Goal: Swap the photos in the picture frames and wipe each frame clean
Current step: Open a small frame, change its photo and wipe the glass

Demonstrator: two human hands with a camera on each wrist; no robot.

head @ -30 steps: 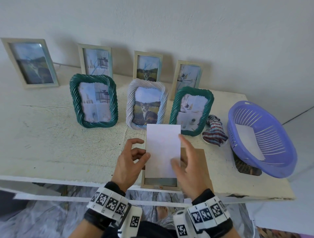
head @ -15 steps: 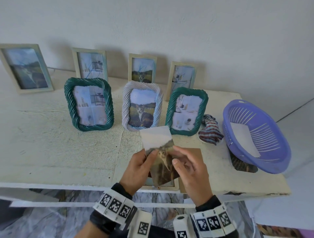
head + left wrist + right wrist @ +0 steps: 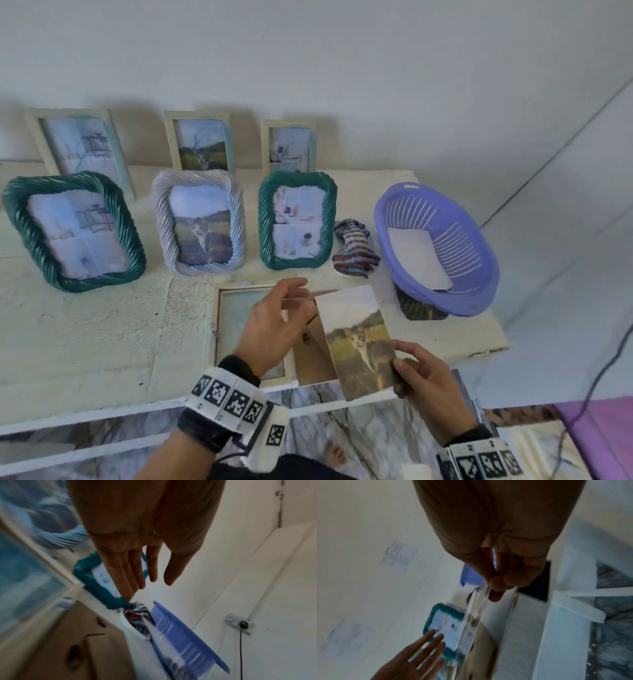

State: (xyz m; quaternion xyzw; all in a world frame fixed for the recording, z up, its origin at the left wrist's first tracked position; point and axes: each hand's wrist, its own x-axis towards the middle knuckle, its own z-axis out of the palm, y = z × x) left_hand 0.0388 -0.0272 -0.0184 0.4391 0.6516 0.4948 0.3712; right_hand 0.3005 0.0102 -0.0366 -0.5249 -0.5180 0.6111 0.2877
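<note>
My right hand pinches a cat photo by its lower right edge and holds it tilted above the table's front edge; the same photo shows edge-on in the right wrist view. My left hand hovers with straight fingers over an opened cream frame lying flat, and holds nothing. The frame's brown backing board lies beside it, under the photo. A striped cloth is bunched on the table between a green frame and a purple basket.
Three twisted-rim frames stand in a row, green, lilac and green. Behind them three cream frames lean on the wall. A white sheet lies in the basket. The table's front edge is just below my hands.
The photo has been turned from its white back to its cat side. My left hand has let go of it, and my right hand has carried it to the right.
</note>
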